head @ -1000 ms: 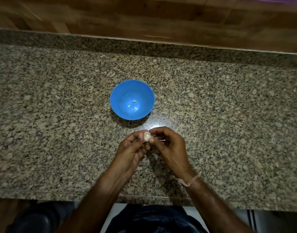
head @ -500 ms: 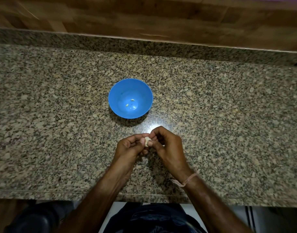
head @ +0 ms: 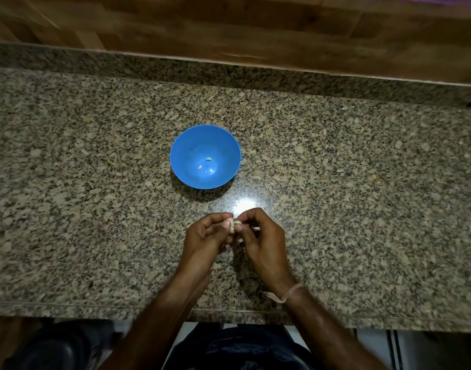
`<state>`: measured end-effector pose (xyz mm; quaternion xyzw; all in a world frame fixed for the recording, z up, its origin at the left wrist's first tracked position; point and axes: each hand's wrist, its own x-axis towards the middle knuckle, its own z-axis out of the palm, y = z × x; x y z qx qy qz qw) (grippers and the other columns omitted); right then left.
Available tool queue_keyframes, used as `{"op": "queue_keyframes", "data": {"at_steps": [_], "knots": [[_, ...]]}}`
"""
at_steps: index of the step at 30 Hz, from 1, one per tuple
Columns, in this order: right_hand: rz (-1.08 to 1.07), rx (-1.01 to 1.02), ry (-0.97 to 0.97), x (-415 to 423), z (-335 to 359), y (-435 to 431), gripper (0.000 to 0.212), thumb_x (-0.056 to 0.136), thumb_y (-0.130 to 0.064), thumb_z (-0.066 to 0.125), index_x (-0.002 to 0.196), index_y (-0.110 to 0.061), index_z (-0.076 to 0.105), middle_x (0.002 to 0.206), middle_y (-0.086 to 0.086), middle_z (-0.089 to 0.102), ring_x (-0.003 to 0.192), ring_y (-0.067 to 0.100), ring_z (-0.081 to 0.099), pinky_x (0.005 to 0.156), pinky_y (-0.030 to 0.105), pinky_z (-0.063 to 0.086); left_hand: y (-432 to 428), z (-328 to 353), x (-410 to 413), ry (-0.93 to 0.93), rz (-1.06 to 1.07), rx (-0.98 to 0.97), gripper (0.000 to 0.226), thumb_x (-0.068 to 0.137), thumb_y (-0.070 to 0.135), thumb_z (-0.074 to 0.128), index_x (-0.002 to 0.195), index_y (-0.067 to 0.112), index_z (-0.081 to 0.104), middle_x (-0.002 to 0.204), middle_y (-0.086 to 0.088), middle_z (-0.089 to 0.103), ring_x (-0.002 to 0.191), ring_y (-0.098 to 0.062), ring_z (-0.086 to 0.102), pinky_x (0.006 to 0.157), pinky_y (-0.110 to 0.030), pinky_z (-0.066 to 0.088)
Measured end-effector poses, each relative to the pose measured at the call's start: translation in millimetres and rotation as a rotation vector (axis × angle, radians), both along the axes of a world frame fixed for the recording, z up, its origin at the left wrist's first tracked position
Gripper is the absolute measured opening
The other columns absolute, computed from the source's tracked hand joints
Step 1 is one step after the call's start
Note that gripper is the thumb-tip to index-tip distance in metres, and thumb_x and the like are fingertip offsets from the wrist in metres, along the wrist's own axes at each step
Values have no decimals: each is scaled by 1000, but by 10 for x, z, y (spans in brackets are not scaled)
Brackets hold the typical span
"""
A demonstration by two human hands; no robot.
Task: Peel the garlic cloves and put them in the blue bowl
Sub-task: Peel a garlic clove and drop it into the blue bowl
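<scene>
1. Head view looks down on a speckled granite countertop (head: 362,182), with wooden panelling (head: 229,28) behind its raised far edge.
2. A blue bowl (head: 191,145) stands upright near the middle of the countertop, slightly left of centre and well clear of every edge.
3. 2 small pale peeled cloves (head: 208,158) lie apart from each other at the bottom of the bowl.
4. The left hand (head: 205,236) and the right hand (head: 263,241) meet above the countertop, between the bowl and the near edge.
5. A whitish garlic clove (head: 232,225) sits between their fingertips, not in the bowl and off the surface.
6. The left hand's fingers are curled, and its thumb and fingertips pinch the clove from the left.
7. The right hand's fingers are curled too, and its thumb and forefinger pinch the same clove from the right.
8. How much skin is on the held clove is too small to tell.
9. A pale wristband (head: 285,296) circles the right wrist, above the near edge.
10. A bright glare (head: 245,205) shines on the granite just beyond the hands, between them and the bowl.
</scene>
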<state>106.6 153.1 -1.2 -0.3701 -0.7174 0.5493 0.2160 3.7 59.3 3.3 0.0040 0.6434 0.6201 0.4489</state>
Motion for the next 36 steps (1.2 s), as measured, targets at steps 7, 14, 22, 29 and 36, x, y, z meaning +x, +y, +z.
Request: {"op": "queue_keyframes", "data": {"at_steps": [7, 14, 22, 29, 36], "knots": [[25, -80, -159, 218, -248, 209, 17, 88, -7, 78, 82, -16, 66, 78, 2, 70, 77, 28, 69, 71, 45, 59, 18, -328, -265, 887, -247, -280, 18, 90, 8, 74, 106, 16, 74, 99, 1, 70, 91, -18, 65, 77, -30, 51], [76, -75, -285, 237, -330, 189, 15, 85, -9, 81, 79, -18, 70, 77, -2, 75, 77, 17, 73, 75, 43, 61, -137, -389, -81, 1123, -233, -398, 42, 88, 21, 79, 123, 16, 56, 120, -1, 48, 110, -22, 48, 82, -36, 46], [107, 13, -445, 149, -336, 140, 28, 78, 4, 80, 69, -20, 70, 69, -8, 73, 68, 4, 70, 69, 34, 60, -356, -581, 157, 1127, -421, -448, 34, 87, 29, 78, 113, 24, 57, 107, 2, 54, 99, -23, 51, 77, -37, 43], [91, -4, -537, 89, -324, 204, 23, 78, -3, 86, 69, -19, 73, 73, -7, 75, 73, 9, 73, 76, 39, 63, -356, -599, 127, 1126, -425, -441, 38, 86, 32, 80, 114, 25, 55, 105, 3, 53, 97, -20, 48, 75, -34, 42], [116, 58, -599, 31, -268, 203, 19, 81, -7, 83, 70, -17, 72, 67, -11, 71, 68, 4, 69, 70, 30, 59, -345, -580, 120, 1133, -434, -460, 40, 84, 32, 82, 113, 25, 55, 105, 2, 53, 96, -22, 49, 75, -38, 46]]}}
